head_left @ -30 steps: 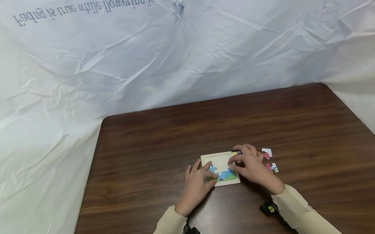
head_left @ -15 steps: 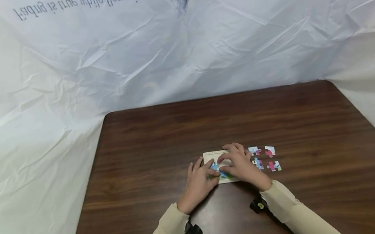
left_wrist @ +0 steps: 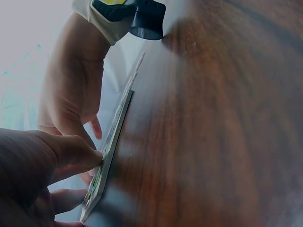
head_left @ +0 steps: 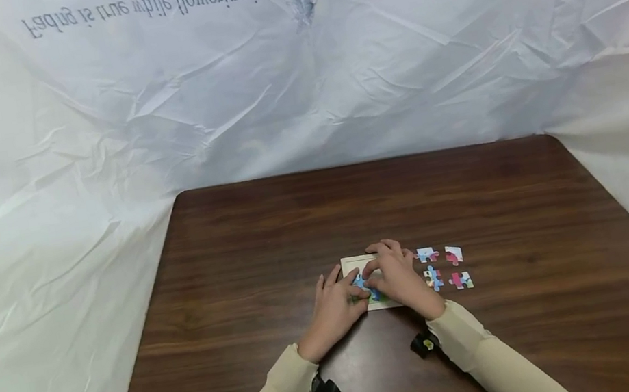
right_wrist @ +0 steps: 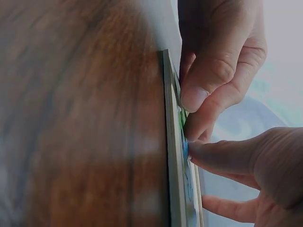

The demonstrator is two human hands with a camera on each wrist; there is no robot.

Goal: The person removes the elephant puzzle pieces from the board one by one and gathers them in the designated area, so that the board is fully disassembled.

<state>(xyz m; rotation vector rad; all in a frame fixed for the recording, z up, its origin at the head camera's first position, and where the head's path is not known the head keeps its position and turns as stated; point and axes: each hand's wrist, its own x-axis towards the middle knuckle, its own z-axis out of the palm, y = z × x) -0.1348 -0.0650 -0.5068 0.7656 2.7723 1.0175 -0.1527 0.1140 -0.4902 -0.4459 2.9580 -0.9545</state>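
Observation:
A light wooden puzzle tray [head_left: 384,305] lies on the table, with blue and green jigsaw pieces [head_left: 376,296] partly hidden in it. My left hand [head_left: 331,307] rests over the tray's left side, its thumb and fingertips pressing on the pieces near the edge. From the right, my right hand [head_left: 398,279] reaches over the tray. Its thumb and index finger are bent and pinch a small bluish puzzle piece [right_wrist: 190,157], mostly hidden by the fingers. Seen low in the left wrist view, the tray [left_wrist: 113,142] lies flat under both hands.
Several loose puzzle pieces, among them a pink and green one [head_left: 461,280] and a blue one [head_left: 433,279], lie right of the tray. The brown wooden table [head_left: 270,231] extends around. A white printed sheet [head_left: 248,96] hangs behind its far edge.
My right hand has moved left from the tray's right edge to its middle, close to my left hand. More of the loose pieces now show. The left hand stays on the tray.

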